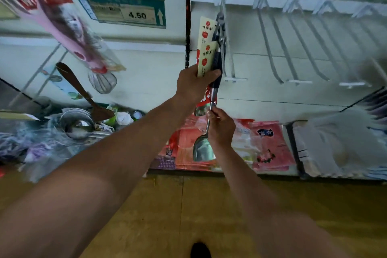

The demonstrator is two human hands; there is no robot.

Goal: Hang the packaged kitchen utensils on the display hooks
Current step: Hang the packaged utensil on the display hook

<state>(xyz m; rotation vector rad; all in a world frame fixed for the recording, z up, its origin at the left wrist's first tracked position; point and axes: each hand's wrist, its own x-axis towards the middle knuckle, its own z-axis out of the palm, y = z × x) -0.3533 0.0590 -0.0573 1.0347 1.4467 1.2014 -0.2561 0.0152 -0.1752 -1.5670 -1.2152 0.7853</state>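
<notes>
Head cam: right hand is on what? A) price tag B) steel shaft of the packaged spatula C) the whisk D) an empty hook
B: the right hand pinches the steel shaft of the packaged spatula above its blade; the left hand grips its card and dark handle.

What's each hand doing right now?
Left hand: grips the packaged spatula at handle and card.
Right hand: pinches its metal shaft lower down.

Right bay: leftmost hook (230,65) occupied by packaged spatula (217,63), with left hand (192,84) and right hand (221,125) gripping it. Hooks further right (268,52) bare, open wall between them. Black upright (189,16) bounds the bay; beyond it price tag (125,6), pink packet (69,27) and whisk (102,81) crowd the wall.
</notes>
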